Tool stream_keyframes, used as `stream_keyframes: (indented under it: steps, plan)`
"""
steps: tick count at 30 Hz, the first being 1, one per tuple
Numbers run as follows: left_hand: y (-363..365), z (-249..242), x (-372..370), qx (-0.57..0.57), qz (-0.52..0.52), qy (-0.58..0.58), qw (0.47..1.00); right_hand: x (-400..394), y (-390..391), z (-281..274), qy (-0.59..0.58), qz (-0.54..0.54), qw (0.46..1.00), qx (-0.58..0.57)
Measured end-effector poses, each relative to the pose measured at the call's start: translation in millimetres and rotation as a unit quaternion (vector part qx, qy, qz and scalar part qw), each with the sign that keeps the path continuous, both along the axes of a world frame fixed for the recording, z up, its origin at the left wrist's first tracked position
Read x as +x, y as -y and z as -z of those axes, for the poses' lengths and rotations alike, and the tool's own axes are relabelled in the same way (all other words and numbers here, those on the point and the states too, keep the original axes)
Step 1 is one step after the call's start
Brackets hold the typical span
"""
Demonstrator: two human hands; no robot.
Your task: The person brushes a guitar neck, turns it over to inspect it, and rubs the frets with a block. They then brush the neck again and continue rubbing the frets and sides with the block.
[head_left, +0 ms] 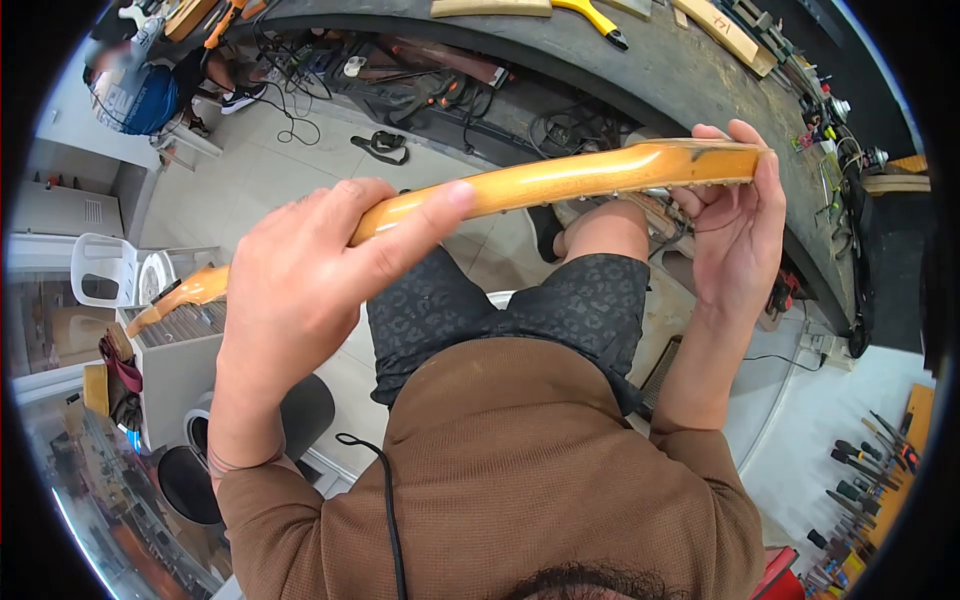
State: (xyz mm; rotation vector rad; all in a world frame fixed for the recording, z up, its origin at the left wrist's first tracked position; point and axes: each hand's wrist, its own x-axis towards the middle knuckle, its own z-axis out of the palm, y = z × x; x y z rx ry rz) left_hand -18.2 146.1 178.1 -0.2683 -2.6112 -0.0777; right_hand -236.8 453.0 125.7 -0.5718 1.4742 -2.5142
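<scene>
A glossy amber wooden guitar neck runs across my view above my lap, separate from any guitar body. Small fret ends show along its lower edge. My left hand wraps round the neck left of its middle, the thumb lying along the near side. Beyond that hand the narrow headstock end sticks out to the left, with a small dark piece across it. At the other end, the fingers of my right hand hold the wide heel, thumb and fingertips on opposite sides of it.
A dark curved workbench bears wood pieces and a yellow-handled tool. Cables and clamps crowd its underside. Another person sits at upper left. A white chair, a dark bin and wall-mounted tools surround me.
</scene>
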Motion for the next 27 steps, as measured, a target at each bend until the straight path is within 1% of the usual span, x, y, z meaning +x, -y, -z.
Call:
stream_keyframes:
  steps: [2,5,9,17,21,27]
  plan:
    - [-6.0,-15.4,3.0,-0.044,0.032,0.061,0.997,-0.7,-3.2,-1.0,-0.014,-0.007,1.0,0.001]
    - [-6.8,-16.1,3.9,-0.032,0.03,0.065,0.997,-0.4,-5.8,-3.6,-0.021,-0.009,1.0,-0.011]
    - [-5.2,-21.3,5.1,-0.028,0.037,0.057,0.997,-0.4,-7.6,-4.1,-0.021,-0.009,1.0,-0.021]
    - [-3.0,-29.0,5.6,-0.021,0.071,0.003,0.997,-5.2,-15.7,-10.4,-0.031,-0.031,0.997,-0.057]
    - [-4.0,-33.9,6.5,-0.032,0.065,0.002,0.997,-2.6,-15.5,-13.6,-0.022,-0.031,0.997,-0.063]
    - [-6.1,-44.3,7.7,-0.045,0.022,0.011,0.999,-6.6,-22.9,-15.2,0.015,-0.038,0.997,-0.062]
